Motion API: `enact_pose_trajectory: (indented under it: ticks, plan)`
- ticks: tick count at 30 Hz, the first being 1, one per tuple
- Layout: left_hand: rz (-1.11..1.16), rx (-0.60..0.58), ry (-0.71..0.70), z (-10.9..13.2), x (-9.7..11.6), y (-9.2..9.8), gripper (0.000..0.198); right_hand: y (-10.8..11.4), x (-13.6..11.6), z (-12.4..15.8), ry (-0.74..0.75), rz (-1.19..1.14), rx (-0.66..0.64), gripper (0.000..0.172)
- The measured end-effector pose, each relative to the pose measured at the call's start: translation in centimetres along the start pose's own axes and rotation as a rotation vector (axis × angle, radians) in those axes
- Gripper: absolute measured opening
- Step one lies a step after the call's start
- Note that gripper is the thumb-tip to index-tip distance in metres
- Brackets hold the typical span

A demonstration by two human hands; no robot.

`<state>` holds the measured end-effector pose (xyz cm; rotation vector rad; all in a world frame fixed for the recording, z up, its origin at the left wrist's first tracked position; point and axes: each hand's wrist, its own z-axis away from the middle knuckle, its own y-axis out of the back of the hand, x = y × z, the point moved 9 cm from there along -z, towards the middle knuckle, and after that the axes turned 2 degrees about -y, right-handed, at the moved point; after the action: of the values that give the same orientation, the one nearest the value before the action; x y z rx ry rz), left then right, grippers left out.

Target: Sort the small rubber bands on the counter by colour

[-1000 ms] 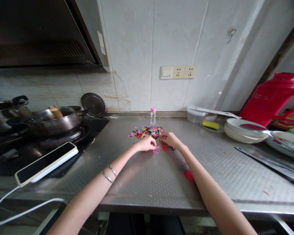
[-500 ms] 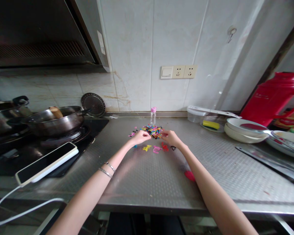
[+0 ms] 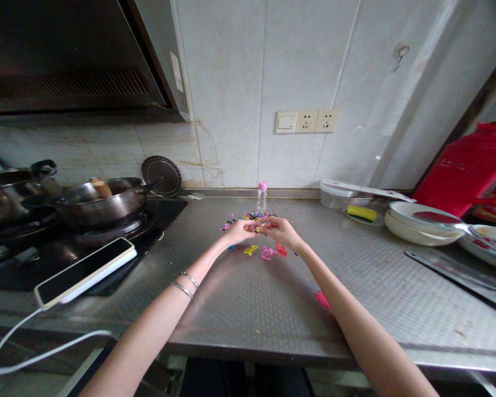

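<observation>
- The left hand [image 3: 241, 230] is at the near left edge of the pile, its grip half curled with thumb and fingers bent in toward the middle; whether it has hold of anything I cannot tell.
- The right hand [image 3: 281, 231] faces it from the other side, its grip likewise partly bent, fingertips pointing left at the pile; whether a piece is pinched there is too small to tell.
- The heap of small coloured bands [image 3: 256, 214] lies on the worktop [image 3: 248, 309] between and just beyond the two hands, partly hidden by the fingers.
- Nearer the person, smaller clusters lie in a loose row: blue bands [image 3: 231, 247] beside the left wrist, then yellow bands [image 3: 251, 251], pink bands [image 3: 268, 253] and red bands [image 3: 281, 250], the red ones close under the right hand.
- Just behind the heap stands a clear bottle [image 3: 262, 202] with a pink top, upright.
- A pinkish-red object [image 3: 323, 300] is partly covered by the right forearm.
- Farther left, a phone [image 3: 86, 270] lies by the hob's edge, with a pan [image 3: 99, 207] on the hob behind it.
- Farther right are a yellow sponge [image 3: 361, 213], stacked bowls [image 3: 417, 229] and a red flask [image 3: 458, 171].
</observation>
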<state>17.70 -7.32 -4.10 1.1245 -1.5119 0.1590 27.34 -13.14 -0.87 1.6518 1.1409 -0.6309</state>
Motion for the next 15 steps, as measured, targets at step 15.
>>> enact_pose_trajectory:
  ticks: [15]
  plan:
    - [-0.057, 0.037, 0.060, 0.1, -0.6, 1.1, 0.024, -0.8, -0.9, 0.1, 0.011, -0.040, -0.053, 0.034]
